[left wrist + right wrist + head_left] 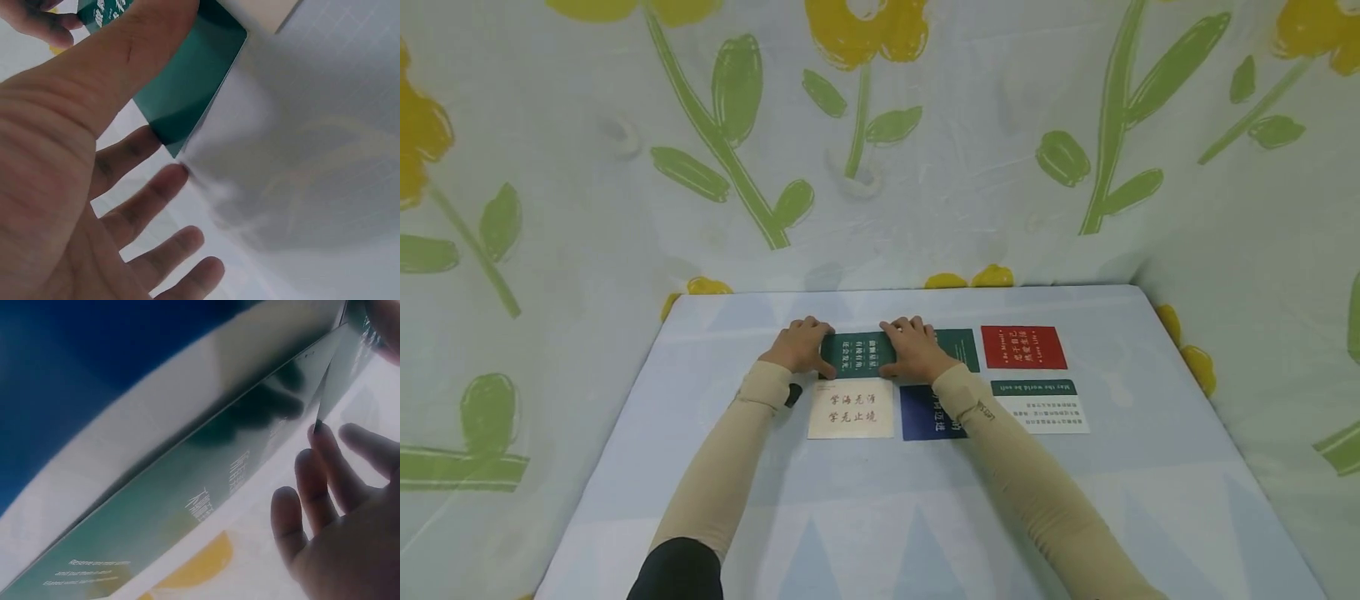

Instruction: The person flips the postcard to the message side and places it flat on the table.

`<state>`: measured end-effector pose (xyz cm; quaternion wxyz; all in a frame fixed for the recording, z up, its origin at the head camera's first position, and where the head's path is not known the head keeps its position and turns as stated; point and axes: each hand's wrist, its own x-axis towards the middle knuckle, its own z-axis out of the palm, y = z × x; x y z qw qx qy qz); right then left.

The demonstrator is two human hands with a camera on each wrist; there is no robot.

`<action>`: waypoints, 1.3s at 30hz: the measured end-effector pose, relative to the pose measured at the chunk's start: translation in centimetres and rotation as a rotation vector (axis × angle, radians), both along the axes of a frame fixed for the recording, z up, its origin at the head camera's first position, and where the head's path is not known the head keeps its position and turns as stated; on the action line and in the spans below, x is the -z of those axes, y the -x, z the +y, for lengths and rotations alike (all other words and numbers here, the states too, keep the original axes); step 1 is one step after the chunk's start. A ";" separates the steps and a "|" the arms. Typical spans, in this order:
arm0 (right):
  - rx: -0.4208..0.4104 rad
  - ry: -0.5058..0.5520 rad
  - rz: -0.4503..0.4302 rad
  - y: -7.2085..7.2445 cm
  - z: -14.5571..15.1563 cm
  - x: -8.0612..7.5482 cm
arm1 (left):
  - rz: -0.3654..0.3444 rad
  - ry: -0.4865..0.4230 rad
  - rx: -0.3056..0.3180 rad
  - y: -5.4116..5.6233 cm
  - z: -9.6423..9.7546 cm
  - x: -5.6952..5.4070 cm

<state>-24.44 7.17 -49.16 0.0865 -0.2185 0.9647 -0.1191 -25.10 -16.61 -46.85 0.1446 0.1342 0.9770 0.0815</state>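
My left hand (800,346) holds a dark green card (861,354) with white lettering by its left end, thumb on the near edge and index finger at the far edge. At the same card's right end, my right hand (917,352) grips it likewise. In the left wrist view the left thumb crosses the card's face, while the other fingers are spread. A second green card (962,348) lies just right of the held one, partly covered by the right hand. The right wrist view has the held card's end tilted at the fingertips.
Nearer me lie a cream card (850,410), a dark blue card (928,417) partly under the right forearm, and a white card (1045,408) with a green band. A red card (1024,347) is at the back right. Flower-printed cloth (955,167) surrounds the pale table (700,508).
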 end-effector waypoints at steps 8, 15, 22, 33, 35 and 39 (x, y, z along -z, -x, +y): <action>-0.011 0.027 0.052 -0.2 0.0 0.5 | 0.050 -0.020 -0.038 -0.8 -0.2 0.7; -0.011 0.024 0.073 -0.4 0.0 0.6 | 0.034 -0.054 -0.070 -1.2 -0.1 0.9; 0.007 0.050 0.092 -0.7 -0.1 0.6 | 0.032 -0.090 -0.155 -1.2 0.0 0.7; 0.002 0.081 0.148 -0.9 -0.2 0.7 | 0.138 -0.114 -0.195 -2.0 -0.4 1.0; 0.000 0.088 0.148 -1.0 -0.1 0.5 | 0.176 -0.108 -0.186 -2.0 -0.3 1.2; 0.012 0.121 0.146 -1.2 0.4 0.0 | 0.256 -0.079 -0.168 -2.3 0.0 1.4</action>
